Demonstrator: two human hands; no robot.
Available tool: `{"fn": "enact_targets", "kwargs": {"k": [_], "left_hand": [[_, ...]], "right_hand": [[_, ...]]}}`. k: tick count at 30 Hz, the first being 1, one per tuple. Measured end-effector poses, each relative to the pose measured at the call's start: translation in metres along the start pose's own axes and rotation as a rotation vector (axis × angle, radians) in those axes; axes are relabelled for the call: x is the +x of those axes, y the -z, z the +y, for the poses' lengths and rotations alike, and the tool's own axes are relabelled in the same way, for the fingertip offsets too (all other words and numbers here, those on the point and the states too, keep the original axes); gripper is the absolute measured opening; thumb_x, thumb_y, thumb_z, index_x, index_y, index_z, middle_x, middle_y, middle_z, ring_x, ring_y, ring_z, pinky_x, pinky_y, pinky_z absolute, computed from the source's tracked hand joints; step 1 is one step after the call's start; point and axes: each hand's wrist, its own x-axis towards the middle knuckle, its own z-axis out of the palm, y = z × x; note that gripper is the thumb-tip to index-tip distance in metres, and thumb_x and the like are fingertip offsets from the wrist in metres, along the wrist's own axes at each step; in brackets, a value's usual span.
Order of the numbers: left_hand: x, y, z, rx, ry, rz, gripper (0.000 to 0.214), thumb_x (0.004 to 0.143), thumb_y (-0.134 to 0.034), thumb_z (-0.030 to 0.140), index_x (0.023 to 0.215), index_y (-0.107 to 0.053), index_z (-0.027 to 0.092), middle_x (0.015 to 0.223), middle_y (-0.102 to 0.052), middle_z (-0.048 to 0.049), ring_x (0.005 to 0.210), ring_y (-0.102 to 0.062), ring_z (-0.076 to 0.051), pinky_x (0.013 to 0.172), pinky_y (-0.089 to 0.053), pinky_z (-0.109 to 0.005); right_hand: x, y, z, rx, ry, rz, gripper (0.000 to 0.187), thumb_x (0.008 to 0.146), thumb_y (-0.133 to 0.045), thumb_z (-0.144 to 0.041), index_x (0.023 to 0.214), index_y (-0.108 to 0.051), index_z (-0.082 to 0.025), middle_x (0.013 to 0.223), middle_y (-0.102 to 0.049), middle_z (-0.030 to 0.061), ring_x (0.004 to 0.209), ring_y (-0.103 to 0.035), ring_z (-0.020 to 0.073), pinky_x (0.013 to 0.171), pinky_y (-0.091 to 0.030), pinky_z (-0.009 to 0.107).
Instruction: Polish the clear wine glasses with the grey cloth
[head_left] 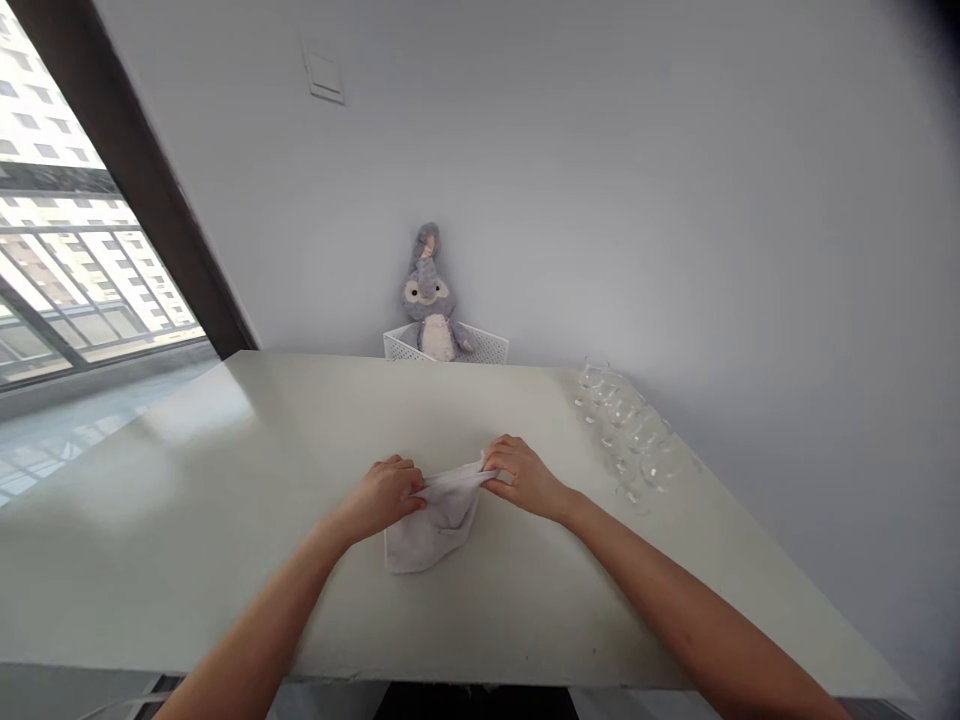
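A pale, greyish-white cloth (424,541) is held up by its far edge at the middle of the near half of the desk (315,405), its loose part drooping in soft folds toward the near side and the left. The left hand (390,492) pinches the edge between thumb and fingers at its left end; the right hand (523,478) grips the right end the same way, with a short stretch of fabric between the two. To the right of the right hand, apart from it, clear stemmed glasses (622,407) stand in a group running from far to near along the right side of the desk. Beyond the far edge sits a white perforated basket (491,348) with a grey-purple plush toy (429,300) upright in it, in front of a plain wall (600,180) bearing a white switch (325,74). At far left is a window (67,250) with a dark frame.
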Motion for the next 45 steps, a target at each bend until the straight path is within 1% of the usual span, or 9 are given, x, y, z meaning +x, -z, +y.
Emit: {"fn": "enact_targets", "kwargs": {"k": [8, 15, 22, 27, 33, 37, 39, 42, 45], "left_hand": [[-0.01, 0.041, 0.021, -0.264, -0.047, 0.084, 0.03, 0.077, -0.05, 0.046, 0.063, -0.05, 0.019, 0.073, -0.053, -0.0003, 0.063, -0.046, -0.012, 0.052, -0.032, -0.023], [-0.007, 0.042, 0.021, -0.277, -0.054, 0.041, 0.025, 0.076, -0.052, 0.042, 0.065, -0.053, 0.019, 0.073, -0.056, 0.0001, 0.062, -0.046, -0.011, 0.05, -0.03, -0.022], [-0.019, 0.063, 0.034, -0.479, -0.011, 0.084, 0.028, 0.076, -0.05, 0.043, 0.062, -0.051, 0.019, 0.061, -0.05, 0.0004, 0.058, -0.044, -0.011, 0.05, -0.033, -0.023], [-0.008, 0.061, 0.032, -0.411, 0.08, 0.114, 0.031, 0.072, -0.055, 0.045, 0.059, -0.047, 0.018, 0.056, -0.046, 0.0034, 0.054, -0.04, -0.01, 0.049, -0.03, -0.021], [0.021, 0.051, 0.021, -0.255, 0.097, 0.174, 0.027, 0.072, -0.054, 0.046, 0.066, -0.049, 0.019, 0.062, -0.051, 0.003, 0.059, -0.045, -0.012, 0.054, -0.034, -0.023], [0.055, 0.044, 0.024, -0.188, 0.066, 0.338, 0.015, 0.075, -0.052, 0.035, 0.085, -0.051, 0.023, 0.078, -0.058, 0.0021, 0.072, -0.053, -0.015, 0.064, -0.038, -0.025], [0.068, 0.037, 0.023, -0.136, 0.034, 0.373, 0.015, 0.078, -0.048, 0.03, 0.092, -0.052, 0.024, 0.086, -0.061, 0.0003, 0.078, -0.055, -0.017, 0.069, -0.039, -0.028], [0.073, 0.022, 0.018, 0.01, -0.054, 0.263, 0.019, 0.077, -0.049, 0.021, 0.093, -0.057, 0.026, 0.095, -0.062, -0.0024, 0.091, -0.054, -0.022, 0.079, -0.037, -0.035], [0.056, 0.011, 0.018, 0.084, -0.089, 0.216, 0.028, 0.075, -0.052, 0.018, 0.099, -0.058, 0.029, 0.11, -0.059, -0.0031, 0.105, -0.049, -0.026, 0.088, -0.032, -0.04]], "right_hand": [[-0.018, 0.057, -0.01, -0.064, -0.055, -0.077, 0.021, 0.08, -0.056, -0.039, 0.07, -0.059, -0.021, 0.075, -0.059, 0.0023, 0.08, -0.05, 0.017, 0.078, -0.036, 0.034], [-0.029, 0.073, -0.01, 0.067, -0.219, -0.116, 0.028, 0.079, -0.054, -0.044, 0.066, -0.058, -0.021, 0.075, -0.055, 0.0018, 0.075, -0.049, 0.0153, 0.072, -0.039, 0.031], [-0.038, 0.101, -0.027, 0.579, -0.413, -0.11, 0.042, 0.08, -0.043, -0.054, 0.062, -0.052, -0.018, 0.071, -0.049, 0.0015, 0.058, -0.044, 0.011, 0.054, -0.037, 0.025], [-0.037, 0.096, -0.026, 0.603, -0.493, -0.074, 0.04, 0.077, -0.052, -0.049, 0.054, -0.046, -0.017, 0.069, -0.048, 0.0004, 0.056, -0.04, 0.0093, 0.053, -0.035, 0.024], [-0.033, 0.087, -0.01, 0.49, -0.582, 0.183, 0.034, 0.075, -0.055, -0.047, 0.06, -0.047, -0.018, 0.074, -0.053, 0.0016, 0.062, -0.046, 0.0118, 0.055, -0.039, 0.025], [-0.033, 0.087, -0.006, 0.146, -0.553, 0.498, 0.024, 0.075, -0.056, -0.043, 0.074, -0.054, -0.019, 0.079, -0.057, 0.0023, 0.07, -0.052, 0.0149, 0.065, -0.042, 0.029], [-0.038, 0.086, -0.016, -0.051, -0.474, 0.547, 0.018, 0.08, -0.052, -0.039, 0.078, -0.055, -0.021, 0.083, -0.059, 0.0036, 0.076, -0.054, 0.0168, 0.071, -0.042, 0.031], [-0.055, 0.079, -0.043, -0.175, -0.242, 0.227, 0.018, 0.083, -0.049, -0.036, 0.09, -0.058, -0.022, 0.085, -0.062, 0.0059, 0.079, -0.056, 0.0199, 0.074, -0.043, 0.035], [-0.073, 0.068, -0.067, -0.153, -0.077, -0.178, 0.042, 0.08, -0.054, -0.043, 0.117, -0.05, -0.023, 0.095, -0.064, 0.007, 0.088, -0.056, 0.0232, 0.078, -0.043, 0.039]]}}
